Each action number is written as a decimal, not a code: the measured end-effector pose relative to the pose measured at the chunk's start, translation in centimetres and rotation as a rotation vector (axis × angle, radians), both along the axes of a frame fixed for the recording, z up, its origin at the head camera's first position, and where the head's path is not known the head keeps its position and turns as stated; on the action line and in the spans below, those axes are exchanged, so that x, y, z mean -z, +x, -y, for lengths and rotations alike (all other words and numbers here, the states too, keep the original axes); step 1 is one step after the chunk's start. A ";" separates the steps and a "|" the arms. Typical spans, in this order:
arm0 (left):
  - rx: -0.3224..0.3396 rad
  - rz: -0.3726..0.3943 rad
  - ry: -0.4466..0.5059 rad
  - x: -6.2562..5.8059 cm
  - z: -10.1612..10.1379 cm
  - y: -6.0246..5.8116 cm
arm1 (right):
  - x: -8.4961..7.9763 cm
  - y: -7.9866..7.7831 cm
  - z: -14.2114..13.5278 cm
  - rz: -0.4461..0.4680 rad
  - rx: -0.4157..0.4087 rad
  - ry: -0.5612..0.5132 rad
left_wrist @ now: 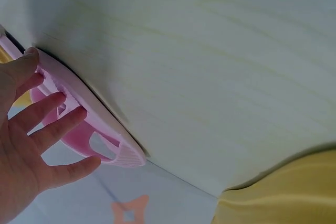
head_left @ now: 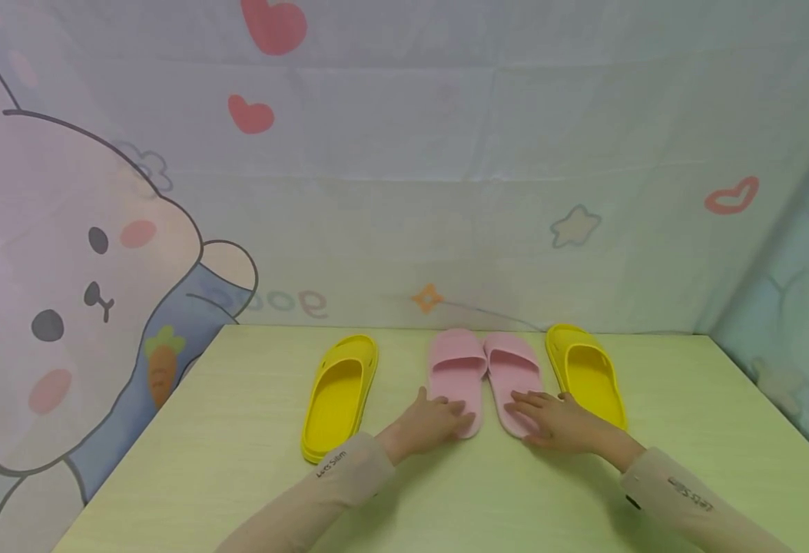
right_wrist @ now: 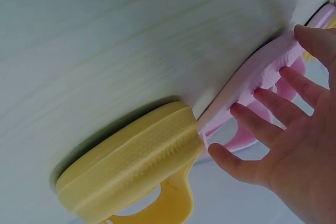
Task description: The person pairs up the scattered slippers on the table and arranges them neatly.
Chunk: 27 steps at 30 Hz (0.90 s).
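Observation:
Two pink slippers stand side by side on the table, toe ends toward the back wall and nearly meeting. Over the heel part of the left pink slipper (head_left: 455, 372) reaches my left hand (head_left: 428, 424), its fingers spread. My right hand (head_left: 559, 421) lies over the heel part of the right pink slipper (head_left: 513, 372), fingers likewise spread. In the left wrist view, straight fingertips come right at the pink slipper's footbed (left_wrist: 79, 90). The right wrist view has the fingers fanned out along the pink slipper (right_wrist: 262, 74), with none curled round it.
One yellow slipper (head_left: 335, 399) stands left of the pink pair. Another yellow slipper (head_left: 587, 376) is right of it, close behind my right hand. A printed cloth (head_left: 404, 153) hangs along the table's back edge, and more cloth borders both sides.

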<state>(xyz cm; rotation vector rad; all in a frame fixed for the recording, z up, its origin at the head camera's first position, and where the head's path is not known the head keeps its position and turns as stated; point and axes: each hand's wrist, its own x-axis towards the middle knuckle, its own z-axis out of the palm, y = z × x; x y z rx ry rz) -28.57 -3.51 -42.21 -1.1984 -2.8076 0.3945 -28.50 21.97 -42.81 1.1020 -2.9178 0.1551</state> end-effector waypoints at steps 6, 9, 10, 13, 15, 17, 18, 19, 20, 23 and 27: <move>0.014 0.018 0.038 -0.1 0.4 0.1 | -0.6 -0.2 -0.3 0.019 0.033 -0.070; 0.028 0.019 0.060 -0.3 0.8 0.2 | -1.0 -0.4 -0.8 0.020 0.067 -0.116; 0.033 0.017 0.068 -0.4 0.9 0.2 | -1.1 -0.5 -1.0 0.018 0.078 -0.122; 0.043 0.002 0.071 -0.7 1.3 0.2 | -1.3 -0.8 -1.7 0.006 0.109 -0.137; 0.045 -0.002 0.073 -0.8 1.6 0.1 | -1.3 -1.0 -2.1 -0.004 0.126 -0.139; 0.045 -0.006 0.076 -0.9 2.0 0.1 | -1.4 -1.3 -2.4 -0.025 0.133 -0.149; 0.043 -0.009 0.080 -0.9 2.2 0.0 | -1.4 -1.5 -2.5 -0.037 0.137 -0.156; 0.041 -0.013 0.084 -1.0 2.4 0.0 | -1.4 -1.6 -2.6 -0.048 0.143 -0.168; 0.039 -0.017 0.089 -1.1 2.6 0.0 | -1.4 -1.8 -2.8 -0.061 0.148 -0.176; 0.032 -0.045 0.105 -1.4 3.2 -0.1 | -1.4 -2.3 -3.2 -0.109 0.163 -0.210; 0.012 -0.083 0.135 -1.7 4.3 -0.5 | -1.3 -3.0 -4.0 -0.192 0.193 -0.255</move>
